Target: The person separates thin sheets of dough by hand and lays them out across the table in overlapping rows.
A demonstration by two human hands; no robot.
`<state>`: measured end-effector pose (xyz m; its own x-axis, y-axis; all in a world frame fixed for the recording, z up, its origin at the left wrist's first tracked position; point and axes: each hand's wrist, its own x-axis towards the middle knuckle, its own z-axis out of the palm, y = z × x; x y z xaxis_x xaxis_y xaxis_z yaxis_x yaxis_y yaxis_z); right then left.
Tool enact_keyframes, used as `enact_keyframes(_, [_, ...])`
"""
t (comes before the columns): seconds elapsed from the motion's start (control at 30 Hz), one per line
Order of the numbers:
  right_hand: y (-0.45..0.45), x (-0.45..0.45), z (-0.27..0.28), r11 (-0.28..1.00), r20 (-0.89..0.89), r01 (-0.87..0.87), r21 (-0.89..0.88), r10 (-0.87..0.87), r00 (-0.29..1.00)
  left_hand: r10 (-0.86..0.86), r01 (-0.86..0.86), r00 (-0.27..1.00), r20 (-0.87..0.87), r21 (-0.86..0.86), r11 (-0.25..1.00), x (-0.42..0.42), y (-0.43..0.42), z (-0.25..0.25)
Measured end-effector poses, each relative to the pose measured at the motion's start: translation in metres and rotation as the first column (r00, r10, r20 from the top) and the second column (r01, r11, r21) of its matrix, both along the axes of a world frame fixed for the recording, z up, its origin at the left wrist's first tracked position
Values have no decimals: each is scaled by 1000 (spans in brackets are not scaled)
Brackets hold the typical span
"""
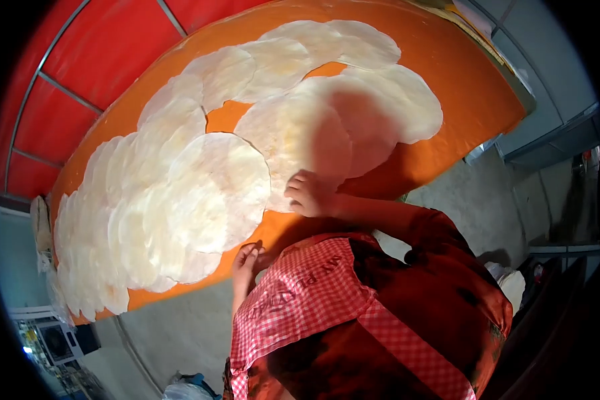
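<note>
Many thin, round, pale dough sheets (227, 177) lie overlapping on an orange-covered table (467, 107). My right hand (305, 193) is over the near part of one dough sheet (283, 130), its fingers curled down. Whether they pinch the sheet or only rest on it I cannot tell. Lower and to the left, my left hand (247, 259) is at the table's near edge with fingers bent together. Anything inside those fingers is hidden. A dark shadow falls across the sheets beyond my right hand.
Sheets overlap most closely on the table's left side. Red panels (93, 57) in a metal frame (70, 93) stand behind the far left edge. Grey floor (173, 333) shows below the table, with a plastic bag (188, 388) on it. My checked apron (300, 287) comes close to the near edge.
</note>
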<state>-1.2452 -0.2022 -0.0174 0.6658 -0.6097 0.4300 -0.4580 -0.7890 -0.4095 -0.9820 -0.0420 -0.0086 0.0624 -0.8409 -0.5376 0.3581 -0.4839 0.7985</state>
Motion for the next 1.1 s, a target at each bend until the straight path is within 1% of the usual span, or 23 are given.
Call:
enact_keyframes(0.03, [4,-8,-2,998,-2,54,-33,-54,999,39,-39,999,-19,31,999,-8,-8,3])
enact_keyframes(0.1, [13,-17,-5,986,27,65,-155,-62,998,95,-92,995,-42,79,993,-25,-26,13])
enact_keyframes(0.17, [20,-25,-11,968,27,93,-234,-89,996,147,-127,960,-239,99,987,-24,-41,-8])
enact_keyframes(0.2, [20,-25,-20,976,-19,79,-202,-84,996,171,-140,928,-330,114,983,-23,-46,-21])
enact_keyframes(0.23, [17,-25,-29,984,-62,66,-168,-77,995,192,-154,931,-311,143,978,-31,-51,-15])
enact_keyframes(0.27, [15,-26,-31,989,-104,55,-134,-69,992,135,-111,954,-266,104,988,-38,-52,-10])
enact_keyframes(0.33, [12,-40,-25,997,35,39,-61,-37,999,26,-22,984,-174,26,999,-58,-51,9])
enact_keyframes(0.37, [10,-51,-19,999,118,46,-21,-44,992,18,-17,993,-119,3,1000,-73,-49,24])
enact_keyframes(0.4, [8,-65,-10,999,197,51,20,-54,979,0,-3,997,-76,-35,999,-80,-50,27])
enact_keyframes(0.43, [1,-89,7,982,232,162,-100,-135,963,-10,8,999,-35,-72,997,-85,-46,27])
enact_keyframes(0.47, [-6,-115,14,950,213,302,-85,-278,936,-12,12,1000,3,-110,994,-90,-41,26])
enact_keyframes(0.5, [-22,-139,-1,908,396,420,10,-389,832,45,-42,998,37,-94,995,-95,-39,24])
enact_keyframes(0.57, [-54,-189,-27,717,470,697,7,-618,631,66,-69,997,-38,-91,993,-96,-29,9])
enact_keyframes(0.6, [-60,-211,-24,626,501,780,-14,-671,547,69,-77,994,-86,-87,993,-99,-25,5])
enact_keyframes(0.63, [-61,-229,-14,512,151,849,134,-857,493,84,-89,994,-72,-68,994,-102,-20,2])
enact_keyframes(0.73, [-73,-246,-19,359,6,918,172,-932,363,123,-123,992,-11,-14,992,-113,-7,1])
enact_keyframes(0.77, [-79,-248,-18,319,-117,921,224,-929,350,131,-131,991,19,-3,991,-115,-4,3])
enact_keyframes(0.87, [-88,-251,-19,393,-161,885,251,-884,439,153,-153,986,69,3,988,-123,1,16])
enact_keyframes(0.93, [-93,-244,-23,351,56,862,364,-933,357,173,-173,981,89,-4,985,-123,5,20])
enact_keyframes(0.97, [-98,-241,-24,341,162,840,422,-940,300,174,-173,981,80,-19,985,-119,8,13])
enact_keyframes(1.03, [-113,-242,-21,310,169,549,777,-941,292,203,-204,976,81,-5,979,-117,12,12])
enact_keyframes(1.07, [-117,-244,-21,264,162,356,896,-943,290,216,-217,973,81,7,976,-118,14,13])
enact_keyframes(1.1, [-119,-244,-22,200,151,147,969,-945,290,212,-213,974,81,4,977,-118,16,14])
